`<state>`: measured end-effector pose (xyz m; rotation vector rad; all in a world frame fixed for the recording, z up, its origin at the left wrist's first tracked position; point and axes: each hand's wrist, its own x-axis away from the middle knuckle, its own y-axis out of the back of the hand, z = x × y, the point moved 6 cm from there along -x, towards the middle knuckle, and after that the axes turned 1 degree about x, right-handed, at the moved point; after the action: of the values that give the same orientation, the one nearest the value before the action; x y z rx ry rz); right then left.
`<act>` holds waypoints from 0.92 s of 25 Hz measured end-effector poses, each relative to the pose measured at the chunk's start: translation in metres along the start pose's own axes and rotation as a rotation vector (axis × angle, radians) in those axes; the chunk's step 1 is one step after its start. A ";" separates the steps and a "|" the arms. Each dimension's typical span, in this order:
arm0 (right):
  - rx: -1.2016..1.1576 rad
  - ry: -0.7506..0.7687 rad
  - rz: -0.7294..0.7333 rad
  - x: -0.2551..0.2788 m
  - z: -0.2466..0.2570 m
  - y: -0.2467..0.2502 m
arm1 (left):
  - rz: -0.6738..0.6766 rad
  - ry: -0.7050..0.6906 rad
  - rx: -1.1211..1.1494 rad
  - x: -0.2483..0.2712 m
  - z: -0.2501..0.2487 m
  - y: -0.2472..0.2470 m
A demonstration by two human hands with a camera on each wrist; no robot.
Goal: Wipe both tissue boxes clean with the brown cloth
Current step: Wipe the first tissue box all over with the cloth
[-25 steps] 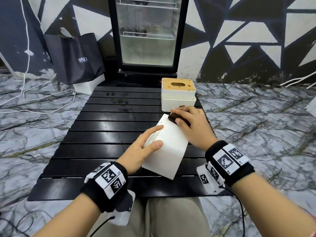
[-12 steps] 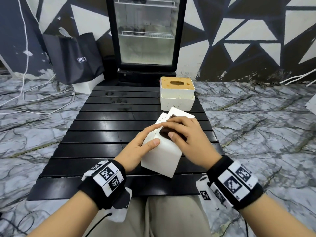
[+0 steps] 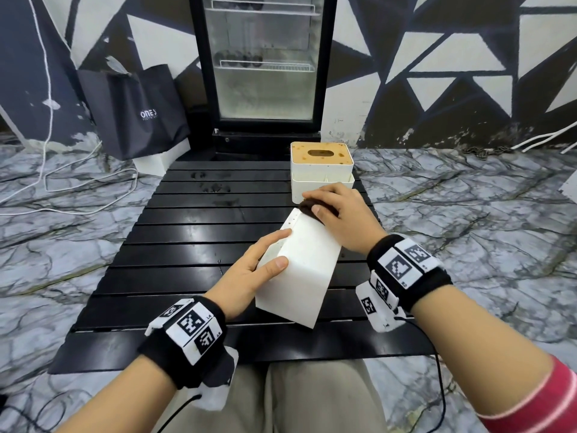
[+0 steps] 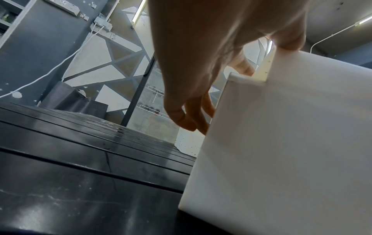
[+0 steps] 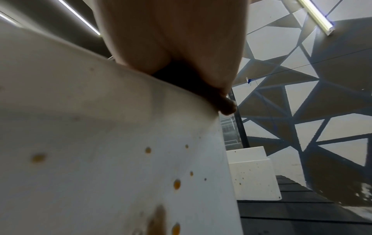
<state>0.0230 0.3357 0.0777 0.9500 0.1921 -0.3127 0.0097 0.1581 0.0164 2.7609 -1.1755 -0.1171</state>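
A white tissue box (image 3: 303, 270) lies tilted on the black slatted table (image 3: 193, 245). My left hand (image 3: 262, 264) grips its left side, thumb on top and fingers (image 4: 187, 117) down the side wall. My right hand (image 3: 337, 214) presses the brown cloth (image 3: 309, 209) onto the box's far end. From the right wrist the cloth (image 5: 221, 103) shows at the box's upper edge, and the box's side (image 5: 120, 159) carries orange-brown spots. The second tissue box (image 3: 321, 173), white with a stained brown top, stands upright just behind my right hand.
A glass-door fridge (image 3: 265, 67) stands behind the table. A black bag (image 3: 137, 110) leans by the wall at the back left, with white cables (image 3: 62, 195) on the marble floor. The person's knees (image 3: 281, 398) are at the table's near edge.
My right hand slid the cloth back along the box toward me, then pushed it out again to the far end. My left hand kept its hold on the box.
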 end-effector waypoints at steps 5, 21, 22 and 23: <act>-0.182 -0.158 -0.012 -0.011 -0.011 0.020 | 0.003 0.031 -0.068 0.004 -0.008 -0.001; -0.775 -0.331 -0.388 0.060 -0.018 0.019 | -0.230 0.049 -0.527 -0.002 -0.047 -0.005; -0.787 -0.335 -0.380 0.060 -0.016 0.012 | -0.256 0.066 -0.480 -0.002 -0.046 0.005; -0.793 -0.334 -0.368 0.059 -0.011 0.003 | -0.277 0.088 -0.430 -0.002 -0.044 0.014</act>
<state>0.0786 0.3355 0.0561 0.0646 0.1617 -0.6659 0.0041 0.1538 0.0623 2.4930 -0.6469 -0.2426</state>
